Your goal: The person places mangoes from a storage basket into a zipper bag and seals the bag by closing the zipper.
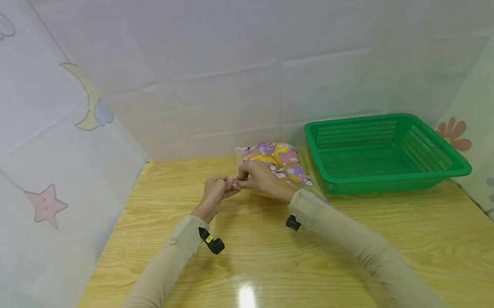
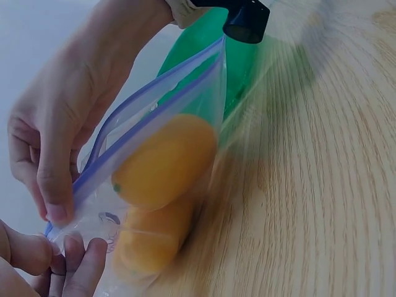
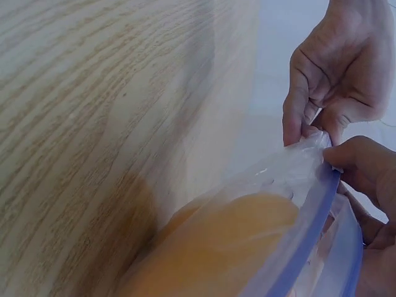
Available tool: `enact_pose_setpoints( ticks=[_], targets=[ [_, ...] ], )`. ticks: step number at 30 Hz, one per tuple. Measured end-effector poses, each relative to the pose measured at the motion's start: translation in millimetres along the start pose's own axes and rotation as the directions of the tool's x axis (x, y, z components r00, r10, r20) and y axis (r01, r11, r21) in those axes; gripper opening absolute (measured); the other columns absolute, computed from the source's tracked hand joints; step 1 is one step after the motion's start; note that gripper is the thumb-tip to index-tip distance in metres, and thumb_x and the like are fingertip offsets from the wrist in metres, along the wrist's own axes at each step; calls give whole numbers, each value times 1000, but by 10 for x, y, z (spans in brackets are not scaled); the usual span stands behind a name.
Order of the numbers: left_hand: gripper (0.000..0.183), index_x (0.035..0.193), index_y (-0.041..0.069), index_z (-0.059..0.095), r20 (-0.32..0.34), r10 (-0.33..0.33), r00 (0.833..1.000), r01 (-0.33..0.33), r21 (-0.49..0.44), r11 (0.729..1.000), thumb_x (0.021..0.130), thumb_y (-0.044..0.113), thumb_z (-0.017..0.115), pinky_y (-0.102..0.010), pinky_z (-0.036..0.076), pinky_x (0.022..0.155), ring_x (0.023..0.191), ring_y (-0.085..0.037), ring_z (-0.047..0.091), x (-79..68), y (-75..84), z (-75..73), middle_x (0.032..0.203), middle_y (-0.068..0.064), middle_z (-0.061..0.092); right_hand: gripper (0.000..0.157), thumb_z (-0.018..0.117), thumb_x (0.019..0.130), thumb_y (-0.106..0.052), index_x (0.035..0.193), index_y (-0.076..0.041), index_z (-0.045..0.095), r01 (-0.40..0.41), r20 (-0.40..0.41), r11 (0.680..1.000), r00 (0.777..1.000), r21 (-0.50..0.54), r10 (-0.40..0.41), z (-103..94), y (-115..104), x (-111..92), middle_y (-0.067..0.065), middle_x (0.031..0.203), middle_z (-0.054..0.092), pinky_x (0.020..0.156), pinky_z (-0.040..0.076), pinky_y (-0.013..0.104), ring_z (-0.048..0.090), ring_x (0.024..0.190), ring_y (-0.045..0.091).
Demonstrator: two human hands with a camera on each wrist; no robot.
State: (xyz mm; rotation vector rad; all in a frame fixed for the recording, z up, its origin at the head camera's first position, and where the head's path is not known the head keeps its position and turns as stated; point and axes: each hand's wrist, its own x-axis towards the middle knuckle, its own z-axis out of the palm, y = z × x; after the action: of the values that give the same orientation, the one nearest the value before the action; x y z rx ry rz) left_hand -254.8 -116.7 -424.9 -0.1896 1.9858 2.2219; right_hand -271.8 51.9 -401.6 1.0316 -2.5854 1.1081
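A clear zip bag [image 1: 289, 159] with a cartoon print and a purple zip strip lies against the back of the table. Through its plastic, the left wrist view shows rounded orange-yellow fruit [image 2: 167, 162]. My left hand [image 1: 216, 190] pinches the end of the bag's top edge. Right beside it, my right hand [image 1: 263, 178] pinches the zip strip [image 3: 309, 229] between thumb and finger. Both hands' fingertips are close together at that corner. Along the rest of the mouth, the two strips stand apart in the left wrist view.
A green plastic basket [image 1: 330, 185] with slotted walls stands to the right of the bag. The wooden table [image 1: 248, 263] meets a pale wall covering [image 1: 225, 111] at the back. Dark cameras are strapped at both wrists.
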Motion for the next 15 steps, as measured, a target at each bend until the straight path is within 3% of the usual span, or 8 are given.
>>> enact_pose_setpoints(
  ticks=[7, 15],
  targets=[
    [26, 115, -17, 60, -2, -6, 1000, 6, -13, 1000, 99, 2, 53, -33, 56, 83, 82, -21, 69, 9, 2, -31, 101, -21, 64, 2, 75, 88, -7, 86, -5, 75, -71, 49, 995, 997, 69, 68, -62, 74, -19, -2, 79, 68, 64, 50, 25, 60, 70, 11],
    [17, 99, -11, 64, 0, 1, 1000, -1, -10, 1000, 96, -1, 51, -34, 57, 82, 78, -20, 69, 15, 25, 8, 91, -15, 65, 9, 71, 90, -5, 99, -5, 72, -57, 81, 996, 995, 62, 52, -90, 96, -39, 1, 87, 67, 71, 52, 29, 61, 78, 15]
  ],
)
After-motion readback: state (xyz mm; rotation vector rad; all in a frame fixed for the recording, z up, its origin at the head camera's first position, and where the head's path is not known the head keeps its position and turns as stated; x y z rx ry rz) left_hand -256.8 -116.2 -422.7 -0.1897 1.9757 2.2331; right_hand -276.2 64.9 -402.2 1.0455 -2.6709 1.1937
